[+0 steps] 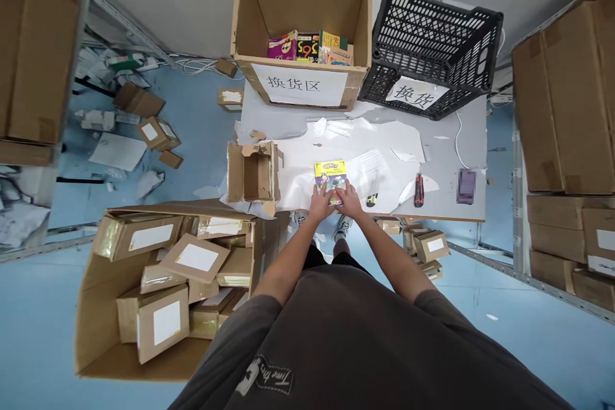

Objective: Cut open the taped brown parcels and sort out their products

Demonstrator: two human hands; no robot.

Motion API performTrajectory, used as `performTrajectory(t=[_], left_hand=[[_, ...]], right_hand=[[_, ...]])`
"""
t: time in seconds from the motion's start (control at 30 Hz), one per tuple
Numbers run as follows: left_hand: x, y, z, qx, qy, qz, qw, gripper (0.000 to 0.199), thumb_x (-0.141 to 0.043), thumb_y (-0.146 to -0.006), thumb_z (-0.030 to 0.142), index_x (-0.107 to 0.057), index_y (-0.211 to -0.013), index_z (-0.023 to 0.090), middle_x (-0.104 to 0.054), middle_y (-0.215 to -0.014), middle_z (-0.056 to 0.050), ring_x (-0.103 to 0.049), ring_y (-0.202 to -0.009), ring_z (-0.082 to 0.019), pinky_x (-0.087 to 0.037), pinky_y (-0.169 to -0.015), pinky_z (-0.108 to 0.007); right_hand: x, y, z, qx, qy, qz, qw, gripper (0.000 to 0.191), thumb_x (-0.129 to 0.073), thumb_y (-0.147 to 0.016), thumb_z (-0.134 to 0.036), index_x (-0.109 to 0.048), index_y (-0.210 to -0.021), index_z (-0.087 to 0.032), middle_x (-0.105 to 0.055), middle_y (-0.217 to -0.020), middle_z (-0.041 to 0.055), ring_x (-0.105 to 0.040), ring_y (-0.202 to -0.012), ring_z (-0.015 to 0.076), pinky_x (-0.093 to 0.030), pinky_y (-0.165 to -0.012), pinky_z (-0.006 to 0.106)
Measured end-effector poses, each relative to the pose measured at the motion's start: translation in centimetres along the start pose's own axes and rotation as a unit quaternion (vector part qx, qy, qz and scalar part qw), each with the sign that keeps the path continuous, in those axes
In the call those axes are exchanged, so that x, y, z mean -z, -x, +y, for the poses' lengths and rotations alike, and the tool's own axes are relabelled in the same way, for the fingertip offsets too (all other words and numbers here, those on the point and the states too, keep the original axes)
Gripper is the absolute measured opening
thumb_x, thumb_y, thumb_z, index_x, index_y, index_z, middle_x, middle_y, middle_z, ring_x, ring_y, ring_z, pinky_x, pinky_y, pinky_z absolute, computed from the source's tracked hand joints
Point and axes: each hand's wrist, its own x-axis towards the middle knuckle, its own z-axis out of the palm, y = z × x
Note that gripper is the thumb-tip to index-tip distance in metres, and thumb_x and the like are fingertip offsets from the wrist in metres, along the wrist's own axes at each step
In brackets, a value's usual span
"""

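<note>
A yellow and purple printed box [330,173] lies at the near edge of the white table, between my hands. My left hand [321,201] grips its lower left part, and my right hand [348,200] holds its lower right part, the fingers of both close together on the print. To the left stands an opened small cardboard box [234,173] with torn flaps. Clear plastic wrap [368,165] lies to the right of the printed box, beside a yellow and black tool [371,200]. Further right is a red and black cutter [419,190].
A large carton [245,25] holding colourful boxes stands at the back, beside a black crate [432,45]. A big carton [89,307] full of parcels sits at lower left. Paper scraps [331,128] and a phone-like object [466,186] lie on the table [451,134]. Shelves with cartons flank both sides.
</note>
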Motion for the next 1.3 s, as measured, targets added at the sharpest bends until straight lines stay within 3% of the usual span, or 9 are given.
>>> performTrajectory(t=[0.13,0.2,0.37,0.57,0.67,0.8,0.9,1.07,1.3], left_hand=[[-0.4,-0.8,-0.5,0.113,0.172,0.161,0.965,0.077,-0.076,-0.085,0.03,-0.057,-0.158,0.014,-0.046,-0.168,-0.024,-0.045,-0.156,-0.039,-0.037,-0.13,-0.056],[-0.3,-1.4,-0.8,0.184,0.261,0.19,0.929,0.087,-0.075,-0.086,0.031,-0.046,-0.166,0.015,-0.053,-0.163,-0.022,-0.058,-0.145,-0.035,-0.048,-0.122,-0.051],[0.1,-2.6,-1.3,0.192,0.381,0.133,0.895,0.086,-0.077,-0.083,0.028,-0.049,-0.164,0.016,-0.062,-0.158,-0.015,-0.059,-0.145,-0.031,-0.047,-0.124,-0.046],[2.1,-2.5,-1.2,0.171,0.466,0.095,0.863,0.095,-0.079,-0.083,0.029,-0.043,-0.17,0.019,-0.056,-0.166,-0.015,-0.055,-0.15,-0.034,-0.052,-0.12,-0.05],[4.4,-2.2,-0.2,0.137,0.488,0.077,0.858,0.099,-0.082,-0.083,0.032,-0.041,-0.172,0.021,-0.055,-0.165,-0.015,-0.056,-0.148,-0.034,-0.055,-0.116,-0.047],[9.1,-1.6,2.0,0.126,0.497,0.043,0.857,0.103,-0.085,-0.078,0.031,-0.042,-0.171,0.026,-0.059,-0.159,-0.013,-0.069,-0.128,-0.029,-0.063,-0.099,-0.039],[13.5,-1.4,4.2,0.128,0.465,0.0,0.876,0.101,-0.086,-0.077,0.028,-0.046,-0.169,0.029,-0.068,-0.141,-0.01,-0.073,-0.111,-0.023,-0.064,-0.089,-0.035],[20.2,-1.4,8.6,0.067,0.44,-0.048,0.894,0.097,-0.089,-0.071,0.022,-0.053,-0.16,0.034,-0.07,-0.118,-0.003,-0.073,-0.103,-0.02,-0.065,-0.091,-0.038],[24.9,-0.6,13.1,-0.03,0.429,-0.064,0.9,0.097,-0.095,-0.071,0.03,-0.049,-0.157,0.032,-0.07,-0.122,-0.005,-0.074,-0.104,-0.022,-0.066,-0.092,-0.04]], right_hand=[[-0.4,-0.4,0.4,-0.021,-0.064,0.029,0.997,0.082,-0.078,-0.092,-0.045,-0.054,-0.166,-0.019,-0.019,-0.184,0.0176,-0.029,-0.163,0.0481,-0.035,-0.129,0.062],[-0.4,-0.6,0.5,-0.035,-0.097,0.039,0.994,0.077,-0.072,-0.095,-0.044,-0.054,-0.166,-0.018,-0.024,-0.182,0.0181,-0.031,-0.163,0.0462,-0.034,-0.13,0.061],[0.0,-1.0,0.4,-0.082,-0.261,0.116,0.955,0.074,-0.07,-0.093,-0.049,-0.058,-0.161,-0.021,-0.046,-0.172,0.0165,-0.04,-0.159,0.0411,-0.035,-0.132,0.06],[3.3,-0.9,-0.1,-0.216,-0.513,0.115,0.823,0.087,-0.081,-0.077,-0.056,-0.059,-0.155,-0.024,-0.066,-0.151,0.0159,-0.066,-0.134,0.0344,-0.062,-0.106,0.05],[6.1,-0.5,-0.6,-0.217,-0.583,0.077,0.779,0.071,-0.091,-0.065,-0.05,-0.07,-0.128,-0.025,-0.077,-0.127,0.0116,-0.074,-0.116,0.0311,-0.066,-0.091,0.044],[11.1,0.4,-1.7,-0.147,-0.626,0.02,0.766,0.059,-0.099,-0.057,-0.046,-0.067,-0.102,-0.026,-0.078,-0.097,0.0025,-0.077,-0.091,0.0242,-0.063,-0.072,0.033],[15.6,1.0,-2.7,-0.096,-0.63,-0.012,0.771,0.059,-0.102,-0.057,-0.042,-0.064,-0.1,-0.027,-0.079,-0.097,0.0,-0.076,-0.086,0.0212,-0.062,-0.068,0.03],[22.9,2.2,-4.6,-0.02,-0.628,-0.05,0.776,0.061,-0.104,-0.06,-0.038,-0.064,-0.105,-0.028,-0.08,-0.102,-0.0006,-0.077,-0.09,0.0206,-0.065,-0.071,0.031],[29.0,3.8,-7.5,0.042,-0.602,-0.05,0.796,0.06,-0.105,-0.062,-0.037,-0.063,-0.103,-0.026,-0.081,-0.101,0.0005,-0.079,-0.093,0.0219,-0.068,-0.072,0.033]])
